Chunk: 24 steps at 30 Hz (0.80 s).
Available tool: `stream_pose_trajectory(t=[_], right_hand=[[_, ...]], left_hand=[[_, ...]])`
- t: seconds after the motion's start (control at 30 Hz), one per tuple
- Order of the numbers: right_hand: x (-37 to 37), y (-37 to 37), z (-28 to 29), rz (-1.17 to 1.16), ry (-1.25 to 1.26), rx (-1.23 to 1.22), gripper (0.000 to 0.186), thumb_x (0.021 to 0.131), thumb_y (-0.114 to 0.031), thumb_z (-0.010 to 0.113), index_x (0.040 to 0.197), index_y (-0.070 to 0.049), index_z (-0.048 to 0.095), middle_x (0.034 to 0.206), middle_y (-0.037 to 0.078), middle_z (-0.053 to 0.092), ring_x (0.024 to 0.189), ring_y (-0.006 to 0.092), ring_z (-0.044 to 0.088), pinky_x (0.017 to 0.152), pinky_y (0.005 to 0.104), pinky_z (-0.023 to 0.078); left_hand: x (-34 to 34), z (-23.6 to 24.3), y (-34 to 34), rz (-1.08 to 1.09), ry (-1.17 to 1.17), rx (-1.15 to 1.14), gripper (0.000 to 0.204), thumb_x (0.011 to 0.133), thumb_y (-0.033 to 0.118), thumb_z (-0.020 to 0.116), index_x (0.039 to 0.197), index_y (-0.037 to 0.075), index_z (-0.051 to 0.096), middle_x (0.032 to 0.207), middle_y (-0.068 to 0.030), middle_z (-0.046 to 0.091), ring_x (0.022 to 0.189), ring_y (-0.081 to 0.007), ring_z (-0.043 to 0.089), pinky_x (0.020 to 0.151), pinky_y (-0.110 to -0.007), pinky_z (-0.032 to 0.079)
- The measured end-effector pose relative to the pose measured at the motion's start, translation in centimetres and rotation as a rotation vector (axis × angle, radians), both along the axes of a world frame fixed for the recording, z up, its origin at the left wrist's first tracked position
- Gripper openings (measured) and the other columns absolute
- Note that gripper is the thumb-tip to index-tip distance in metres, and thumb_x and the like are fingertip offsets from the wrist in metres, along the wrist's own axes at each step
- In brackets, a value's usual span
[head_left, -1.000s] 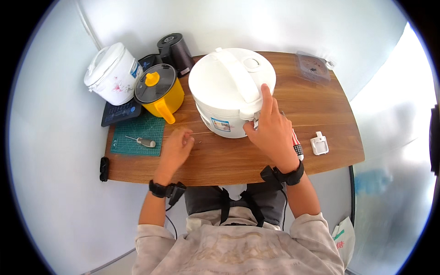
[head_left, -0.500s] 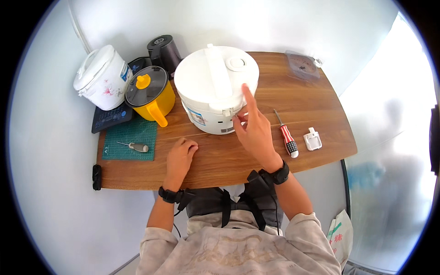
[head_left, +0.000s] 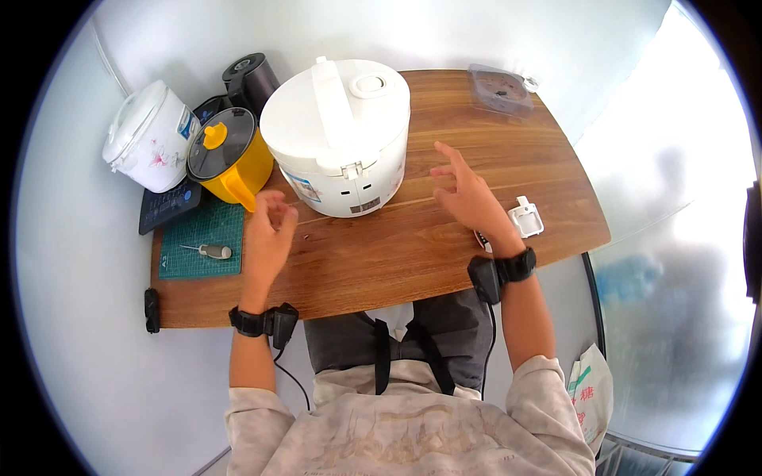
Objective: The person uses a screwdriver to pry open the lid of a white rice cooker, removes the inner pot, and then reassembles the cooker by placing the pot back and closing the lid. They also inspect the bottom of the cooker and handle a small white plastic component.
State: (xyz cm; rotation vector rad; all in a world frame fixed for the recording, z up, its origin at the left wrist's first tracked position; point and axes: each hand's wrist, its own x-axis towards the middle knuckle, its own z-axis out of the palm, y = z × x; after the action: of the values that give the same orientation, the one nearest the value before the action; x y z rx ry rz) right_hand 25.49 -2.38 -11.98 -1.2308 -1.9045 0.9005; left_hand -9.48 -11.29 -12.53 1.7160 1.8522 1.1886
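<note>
A white rice cooker (head_left: 373, 155) stands lid down at the middle back of the table, its front catch facing me. To its right my right hand (head_left: 470, 198) hovers with the fingers stretched out, holding nothing and apart from the cooker. My left hand (head_left: 270, 234) is raised left of the cooker's front, beside the yellow pot's handle, fingers loosely bent and nothing seen in them. By my right wrist lies a small white square plastic part (head_left: 527, 219). The red, white and black screwdriver (head_left: 482, 241) is mostly hidden under my right forearm.
On the left are a yellow pot (head_left: 252, 163) with a dark lid, a smaller white cooker (head_left: 163, 143) on a black hotplate (head_left: 163, 210), and a dark kettle (head_left: 258, 79). A grey-handled screwdriver (head_left: 214, 251) lies on a green mat (head_left: 182, 268). A clear plastic box (head_left: 500, 95) sits far right.
My right hand has left the cooker's front and moved right, its fingers spreading. My left hand has lifted and moved left and away from me. The whole view has shifted slightly.
</note>
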Motion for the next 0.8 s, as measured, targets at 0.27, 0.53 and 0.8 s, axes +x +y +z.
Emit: stream_pose_trajectory(t=[0.27, 0.53, 0.8], right_hand=[[-3.6, 2.6, 1.8, 0.047, 0.113, -0.108, 0.08, 0.09, -0.008, 0.065, 0.16, -0.007, 0.027, 0.138, 0.027, 0.061, 0.123, 0.0391, 0.063, 0.101, 0.0432, 0.051], [-5.9, 8.1, -1.3, -0.019, -0.122, 0.252, 0.092, 0.082, 0.004, 0.059, 0.162, 0.001, 0.014, 0.147, 0.033, 0.052, 0.133, 0.0467, 0.055, 0.109, 0.0456, 0.047], [-7.0, 6.9, -2.0, 0.099, 0.033, -0.095, 0.098, 0.081, 0.005, 0.057, 0.165, -0.016, 0.01, 0.136, 0.036, 0.058, 0.126, 0.0507, 0.059, 0.104, 0.0514, 0.049]], left_hand=[[0.3, 7.4, 1.5, -0.024, -0.172, 0.144, 0.051, 0.104, 0.027, 0.06, 0.148, 0.008, 0.044, 0.141, -0.0189, 0.057, 0.115, -0.0273, 0.065, 0.091, -0.036, 0.055], [0.8, 5.0, 3.5, -0.072, -0.48, 0.066, 0.073, 0.107, 0.054, 0.045, 0.163, 0.011, 0.026, 0.159, -0.0255, 0.038, 0.144, -0.0396, 0.045, 0.109, -0.047, 0.05], [0.8, 3.5, 3.7, -0.18, -0.351, 0.054, 0.087, 0.103, 0.053, 0.057, 0.166, 0.008, 0.016, 0.166, -0.023, 0.029, 0.151, -0.0387, 0.034, 0.119, -0.048, 0.037]])
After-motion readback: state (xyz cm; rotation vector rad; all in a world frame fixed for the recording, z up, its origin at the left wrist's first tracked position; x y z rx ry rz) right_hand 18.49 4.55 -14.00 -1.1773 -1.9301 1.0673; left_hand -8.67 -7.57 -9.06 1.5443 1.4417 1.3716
